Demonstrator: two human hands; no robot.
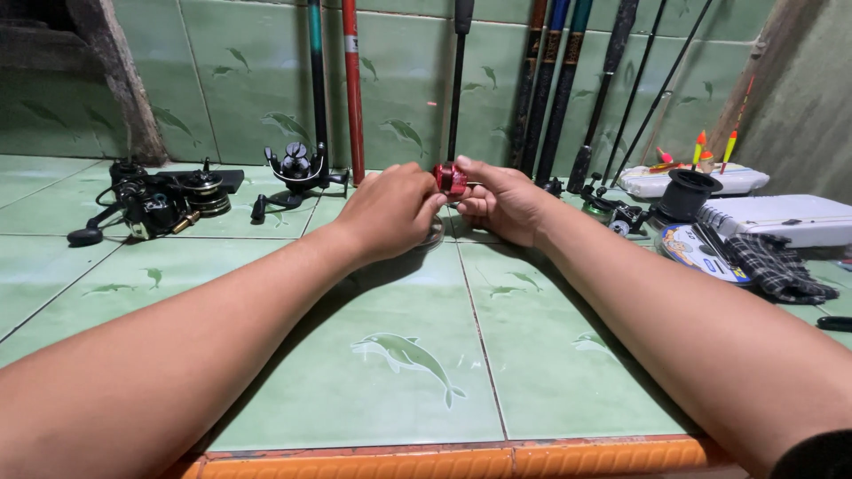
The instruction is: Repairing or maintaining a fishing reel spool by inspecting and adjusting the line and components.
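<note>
Both my hands meet over the green tiled floor and grip a small red fishing reel (450, 178) between them. My left hand (391, 211) closes around its left side. My right hand (503, 202) pinches its right side with the fingertips. The reel sits at the base of a black rod (457, 80) that leans against the wall. Something round and clear lies under my left hand, mostly hidden.
Several rods (559, 80) lean on the green tiled wall. Black spinning reels (164, 202) and another reel (297, 170) lie at the left. A line spool (688, 192), white tackle boxes (785, 217), floats (728, 146) and a checked cloth (781, 266) are at the right. An orange ledge (444, 459) runs along the near edge.
</note>
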